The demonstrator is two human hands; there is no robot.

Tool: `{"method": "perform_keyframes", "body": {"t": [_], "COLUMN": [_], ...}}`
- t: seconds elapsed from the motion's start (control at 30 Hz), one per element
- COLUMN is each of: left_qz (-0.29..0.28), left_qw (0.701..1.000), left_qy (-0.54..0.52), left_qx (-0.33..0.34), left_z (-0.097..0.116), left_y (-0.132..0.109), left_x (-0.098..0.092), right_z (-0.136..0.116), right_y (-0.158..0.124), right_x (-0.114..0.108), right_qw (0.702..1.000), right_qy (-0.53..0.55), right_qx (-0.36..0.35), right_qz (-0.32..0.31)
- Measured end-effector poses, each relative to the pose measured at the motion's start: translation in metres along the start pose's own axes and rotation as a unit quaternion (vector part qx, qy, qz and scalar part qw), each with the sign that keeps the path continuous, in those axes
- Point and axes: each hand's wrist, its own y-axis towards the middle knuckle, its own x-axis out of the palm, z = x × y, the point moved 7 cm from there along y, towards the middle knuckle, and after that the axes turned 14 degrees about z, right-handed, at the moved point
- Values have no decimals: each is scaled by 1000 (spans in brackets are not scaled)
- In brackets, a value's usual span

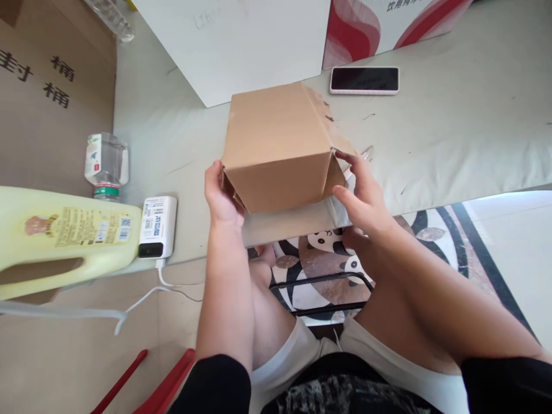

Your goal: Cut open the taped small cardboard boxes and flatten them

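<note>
A brown cardboard box (pixel 276 129) sits in front of me at the near side of the covered table, with ragged, torn-looking flaps on its right side. At its left end my left hand (pixel 222 195) grips the lower corner, the fingers partly hidden behind the cardboard. My right hand (pixel 360 192) holds the right end, thumb and forefinger spread around a flap. Under the box's right end, a piece of clear plastic (pixel 340 211) shows beside my right hand. What the box contains is hidden.
Behind the box stand a large white box (pixel 250 46) and a red-and-white carton (pixel 366 34); a phone (pixel 364 80) lies near them. Leftward are a clear bottle (pixel 106 164), a yellow jug (pixel 69 236), a white power bank (pixel 157 226) with a cable, and a large carton (pixel 52 115).
</note>
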Motion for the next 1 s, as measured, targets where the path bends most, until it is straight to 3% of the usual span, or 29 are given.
{"method": "perform_keyframes", "body": {"t": [0.17, 0.37, 0.53, 0.7, 0.83, 1.0], "left_qz": [-5, -26, -48, -42, -8, 28], "left_qw": [999, 992, 994, 997, 1000, 999], "left_qy": [-13, 6, -1, -13, -2, -23], "left_qx": [33, 120, 102, 65, 19, 34], "left_z": [15, 37, 26, 10, 0, 8], "left_y": [-3, -17, -18, -13, -6, -1], "left_x": [-1, 8, 11, 8, 2, -6], "right_z": [-4, -7, 6, 15, 16, 15], "right_y": [0, -3, -6, -2, 2, 2], "right_x": [2, 8, 11, 9, 3, -3], "right_qw": [998, 994, 998, 1000, 997, 989], "right_qy": [66, 103, 56, -22, -18, 11], "right_qx": [-4, -2, 6, 11, 59, 125], "right_qz": [18, -31, -38, 12, 56, 82]}}
